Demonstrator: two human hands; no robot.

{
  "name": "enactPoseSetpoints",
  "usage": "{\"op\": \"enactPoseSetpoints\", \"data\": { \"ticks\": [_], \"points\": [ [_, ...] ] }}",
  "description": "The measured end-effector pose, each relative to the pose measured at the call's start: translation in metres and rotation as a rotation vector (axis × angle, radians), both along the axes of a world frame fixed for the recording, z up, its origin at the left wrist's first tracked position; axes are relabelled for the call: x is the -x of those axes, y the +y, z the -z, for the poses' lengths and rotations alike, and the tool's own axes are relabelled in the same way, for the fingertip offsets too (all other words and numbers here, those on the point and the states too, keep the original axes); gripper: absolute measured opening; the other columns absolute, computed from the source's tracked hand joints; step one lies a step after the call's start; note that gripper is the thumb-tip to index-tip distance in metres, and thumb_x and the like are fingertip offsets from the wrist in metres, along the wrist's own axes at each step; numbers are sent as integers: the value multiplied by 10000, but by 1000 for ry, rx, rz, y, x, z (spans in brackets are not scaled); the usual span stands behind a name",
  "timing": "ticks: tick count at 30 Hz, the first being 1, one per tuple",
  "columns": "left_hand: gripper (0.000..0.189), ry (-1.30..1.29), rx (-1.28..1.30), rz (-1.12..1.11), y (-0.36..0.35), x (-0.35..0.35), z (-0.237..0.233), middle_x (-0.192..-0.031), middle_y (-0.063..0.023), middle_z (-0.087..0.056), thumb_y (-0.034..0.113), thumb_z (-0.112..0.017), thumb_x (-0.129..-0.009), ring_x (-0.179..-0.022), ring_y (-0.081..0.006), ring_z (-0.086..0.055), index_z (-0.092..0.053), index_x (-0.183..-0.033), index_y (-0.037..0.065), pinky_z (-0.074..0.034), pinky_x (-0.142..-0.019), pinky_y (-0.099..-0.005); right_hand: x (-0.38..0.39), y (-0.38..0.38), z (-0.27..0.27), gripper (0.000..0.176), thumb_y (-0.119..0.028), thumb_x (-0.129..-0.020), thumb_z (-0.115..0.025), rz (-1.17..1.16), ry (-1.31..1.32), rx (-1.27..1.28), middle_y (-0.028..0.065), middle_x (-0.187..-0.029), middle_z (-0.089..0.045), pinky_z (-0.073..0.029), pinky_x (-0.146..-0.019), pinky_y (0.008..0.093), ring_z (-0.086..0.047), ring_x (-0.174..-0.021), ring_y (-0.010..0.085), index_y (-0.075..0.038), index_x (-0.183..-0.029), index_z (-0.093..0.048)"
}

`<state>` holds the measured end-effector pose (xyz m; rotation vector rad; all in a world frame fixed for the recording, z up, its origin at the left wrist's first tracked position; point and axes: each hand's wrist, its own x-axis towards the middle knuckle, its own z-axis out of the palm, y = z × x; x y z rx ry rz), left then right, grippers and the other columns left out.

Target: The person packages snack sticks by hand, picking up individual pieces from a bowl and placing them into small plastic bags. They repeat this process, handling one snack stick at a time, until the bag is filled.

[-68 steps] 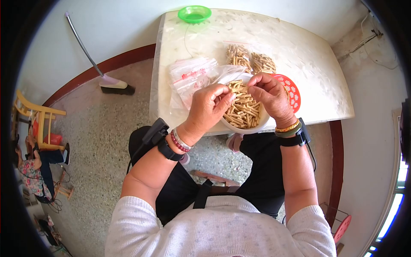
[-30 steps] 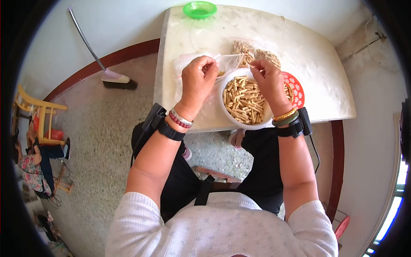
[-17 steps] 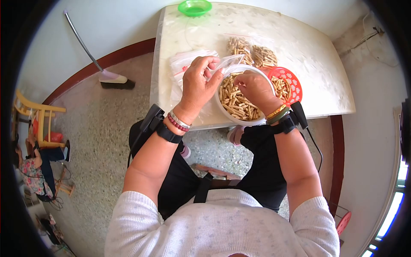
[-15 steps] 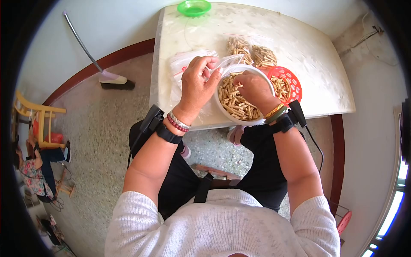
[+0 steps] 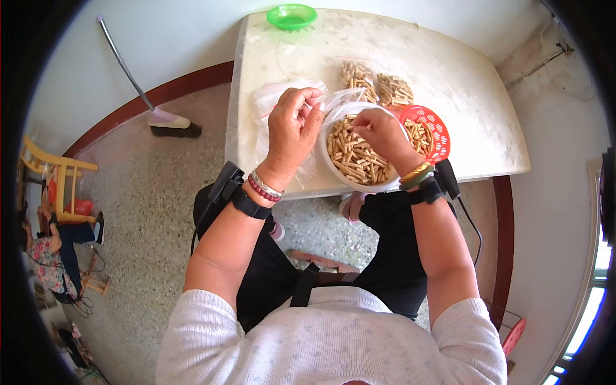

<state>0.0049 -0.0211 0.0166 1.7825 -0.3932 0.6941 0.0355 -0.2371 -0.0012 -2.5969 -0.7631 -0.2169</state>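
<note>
My left hand [image 5: 294, 128] is at the left rim of a white bowl [image 5: 326, 168], its thumb and fingers closed on the edge of a clear plastic bag [image 5: 343, 102]. The bag reaches over the bowl's far rim. Short tan stick pieces [image 5: 356, 157] fill the bowl. Over its right half hovers my right hand [image 5: 382, 131], fingers curled together; whatever lies between the fingertips is too small to make out.
More clear bags [image 5: 263, 106] lie flat on the table [image 5: 462, 77] at left. Filled bags [image 5: 394, 90] sit behind the bowl, beside a red basket [image 5: 439, 131] of sticks. A green bowl [image 5: 292, 18] stands at the far edge. A broom [image 5: 173, 123] leans on the wall; another person [image 5: 54, 263] sits far left.
My right hand has risen slightly out of the stick pieces. My left hand has shifted a little left, still at the bag.
</note>
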Motion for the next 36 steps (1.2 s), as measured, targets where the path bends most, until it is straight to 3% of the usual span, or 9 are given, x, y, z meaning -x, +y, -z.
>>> {"op": "enactPoseSetpoints", "data": {
  "ticks": [3, 4, 6, 10, 16, 19, 23, 28, 36],
  "points": [
    [130, -28, 26, 14, 1, 4, -5, -864, -31, -609, 44, -624, -883, -658, -68, -530, -625, -1011, 21, -417, -562, -197, 1, -10, -22, 94, -107, -942, -580, 68, 636, -693, -18, -846, -589, -456, -679, 242, -532, -745, 87, -40, -985, -630],
    [130, -29, 28, 12, 0, 7, -7, -864, -31, -609, 44, -624, -883, -658, -68, -530, -625, -1011, 21, -417, -562, -197, 2, -15, -27, 94, -107, -942, -580, 67, 636, -691, -18, -846, -589, -456, -679, 242, -532, -745, 87, -40, -985, -630],
    [107, -45, -38, 34, -3, 13, -9, -863, -35, -607, 40, -612, -890, -620, -66, -516, -621, -993, 15, -399, -532, -203, 2, -25, -34, 102, -111, -959, -564, -7, 932, -1028, 4, -878, -603, -441, -675, 220, -523, -729, 77, -57, -1025, -620],
    [32, -94, -92, 192, -11, 24, -14, -753, -44, -574, 39, -624, -866, -523, -108, -463, -613, -891, 23, -395, -500, -251, 8, -24, -40, 125, -103, -966, -556, -155, 1010, -1253, -11, -846, -586, -430, -660, 204, -500, -707, 76, -42, -1066, -602],
    [265, 122, 59, 419, -30, 40, 1, -710, -7, -552, 237, -558, -987, -546, -61, -439, -606, -860, 8, -357, -494, -220, 13, -23, -46, 139, -125, -957, -583, -420, 1006, -1354, 26, -953, -616, -447, -707, 243, -503, -758, 100, -48, -1072, -598],
    [425, 520, 354, 678, -35, 46, 4, -735, -11, -575, 399, -442, -1025, -541, -36, -439, -616, -982, 13, -363, -491, -169, 14, -23, -45, 144, -114, -945, -599, -460, 1006, -1322, 23, -955, -618, -442, -717, 250, -497, -768, 106, -40, -1069, -603],
    [378, 755, 616, 792, -34, 39, 5, -731, -7, -588, 368, -487, -1014, -536, -41, -434, -640, -1013, 22, -351, -490, -174, 15, -20, -43, 126, -121, -929, -620, -461, 1021, -1261, 43, -983, -591, -430, -710, 257, -490, -773, 118, -37, -1022, -610],
    [325, 810, 551, 795, -27, 33, 3, -718, 13, -585, 327, -542, -994, -552, -38, -440, -650, -955, 23, -355, -496, -176, 13, -19, -41, 151, -116, -927, -622, -372, 1025, -1169, 29, -982, -605, -435, -728, 248, -495, -774, 106, -36, -1054, -616],
    [131, 456, 233, 415, -28, 26, 9, -696, -5, -635, 95, -704, -865, -604, -52, -562, -624, -828, -2, -470, -565, -219, 14, -24, -47, 205, -95, -917, -621, -230, 996, -1156, -17, -907, -595, -433, -718, 220, -493, -757, 86, -34, -1114, -617]
  ]
}}
